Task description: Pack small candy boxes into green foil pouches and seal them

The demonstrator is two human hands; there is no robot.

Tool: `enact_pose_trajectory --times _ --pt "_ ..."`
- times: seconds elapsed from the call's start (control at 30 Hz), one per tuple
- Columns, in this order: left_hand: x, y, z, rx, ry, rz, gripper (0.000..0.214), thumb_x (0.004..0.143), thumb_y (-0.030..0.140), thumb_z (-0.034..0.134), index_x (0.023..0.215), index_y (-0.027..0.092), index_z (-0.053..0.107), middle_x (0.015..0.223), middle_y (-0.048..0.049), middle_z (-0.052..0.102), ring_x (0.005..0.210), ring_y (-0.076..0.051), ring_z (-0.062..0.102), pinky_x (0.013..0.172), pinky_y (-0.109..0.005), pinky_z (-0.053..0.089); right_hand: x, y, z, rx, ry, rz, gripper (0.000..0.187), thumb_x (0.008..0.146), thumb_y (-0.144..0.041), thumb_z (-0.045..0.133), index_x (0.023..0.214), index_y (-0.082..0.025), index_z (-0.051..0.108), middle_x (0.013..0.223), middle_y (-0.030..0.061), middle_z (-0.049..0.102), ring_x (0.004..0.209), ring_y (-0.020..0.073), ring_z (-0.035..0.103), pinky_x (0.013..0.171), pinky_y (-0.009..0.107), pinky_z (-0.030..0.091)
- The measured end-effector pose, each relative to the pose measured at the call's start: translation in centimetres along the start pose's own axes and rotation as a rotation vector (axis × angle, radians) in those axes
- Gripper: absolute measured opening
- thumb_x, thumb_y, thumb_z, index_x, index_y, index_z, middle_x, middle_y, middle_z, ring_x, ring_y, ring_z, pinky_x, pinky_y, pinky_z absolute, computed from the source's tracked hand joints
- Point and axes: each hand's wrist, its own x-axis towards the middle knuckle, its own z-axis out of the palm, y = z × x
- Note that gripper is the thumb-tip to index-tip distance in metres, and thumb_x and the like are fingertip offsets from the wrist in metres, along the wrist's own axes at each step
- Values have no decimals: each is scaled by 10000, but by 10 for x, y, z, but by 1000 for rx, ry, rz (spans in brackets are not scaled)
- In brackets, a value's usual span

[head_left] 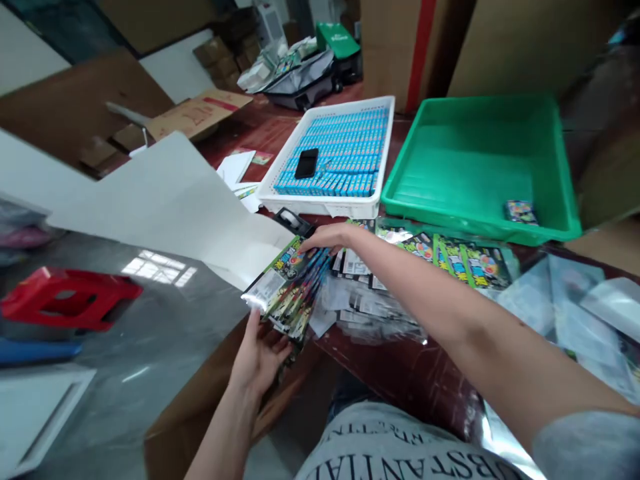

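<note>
Fanned stack of glossy black-and-green printed packets (287, 287): just off the view's centre toward 8 o'clock, held up at the near edge of the dark red tabletop (400, 367), tilted, its lower ends spread apart, probably so that single packets can be told apart.

Left hand (260, 353): at 7 o'clock, pinching the lower end, thumb on the silvery corner and fingers curled beneath, seemingly to carry the weight.

Right hand (327, 237): at the centre, its arm reaching in from 4 o'clock, fingers closed over the upper end, likely steadying it; how tightly they press, I cannot tell.

Loose pile of clear plastic and printed packets (370, 310): at 4 o'clock, just beside the stack, apparently kept within easy reach.

White perforated plastic basket (320, 205): at 12 o'clock, bearing tight rows of small blue boxes (350, 143); their level tops probably explain why a black rectangular phone (307, 163) lies there.

Green shallow plastic tray (465, 157): at 2 o'clock, one small colourful packet (521, 212) in its near right corner.
</note>
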Motion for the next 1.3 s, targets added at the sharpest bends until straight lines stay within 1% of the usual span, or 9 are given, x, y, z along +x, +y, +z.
enact_pose_trajectory --times 0.13,0.27,0.43,0.57,0.67,0.83,1.0,1.13,1.3 --pt "4 1 6 -166 -174 -77 470 964 544 556 1271 199 640 1213 -132 726 1067 -329 716 917 -590 586 8 -8 17 20 -174 25 389 832 -539 639 996 -192 700 1061 64 735 877 215 697 768 344 570" --pt "-11 21 -11 -129 -24 -31 383 918 353 651 1276 217 645 1080 -90 777 930 -298 756 827 -553 627 -18 -22 38 5 -226 -11 464 850 -557 621 1118 -184 694 1231 95 710 1015 265 690 802 358 577" --pt "-57 20 -40 -53 -74 -89 432 866 266 654 1293 200 650 1084 -120 786 912 -340 766 774 -544 639 -127 -4 59 -150 -7 -158 923 828 -726 630 1562 -220 395 1479 154 573 1288 383 593 1040 490 520" --pt "-76 -20 -15 -35 -290 -428 549 798 268 710 1337 198 627 1115 -124 783 1013 -372 750 870 -553 612 -227 54 65 -325 166 -234 956 904 -713 569 1655 -315 132 1720 102 187 1551 403 253 1206 608 322" --pt "-76 -57 20 20 -466 -719 570 798 317 719 1343 181 619 1133 -134 777 1078 -381 731 908 -550 596 -270 96 63 -368 56 -354 628 997 -513 553 1577 -341 385 1705 39 257 1583 303 197 1250 559 250" --pt "-69 -71 51 83 -684 -912 705 860 649 639 1404 209 555 1222 -137 739 1112 -369 717 877 -523 606 -269 129 52 -333 -49 -322 461 998 -572 539 1299 -259 693 1390 79 657 1266 272 614 1068 460 482" --pt "-78 -56 48 136 -702 -723 733 933 684 535 1423 139 535 1282 -183 698 1006 -313 740 789 -419 629 -248 133 42 -370 -107 -192 528 828 -677 719 1098 -224 756 865 29 757 722 203 655 645 318 490" --pt "-92 -69 34 186 -710 -482 695 914 490 700 1512 236 451 1477 -143 582 1271 -317 635 1050 -436 536 -253 139 43 -280 -71 -264 479 916 -583 661 1226 -218 692 1050 40 756 843 210 678 702 307 496" --pt "-79 -95 13 567 -693 -48 963 618 267 956 1469 276 506 1473 -127 570 1419 -383 484 1222 -532 340 -273 138 58 -278 68 -155 439 915 -580 633 1230 -280 692 1028 14 761 839 232 682 774 356 535"
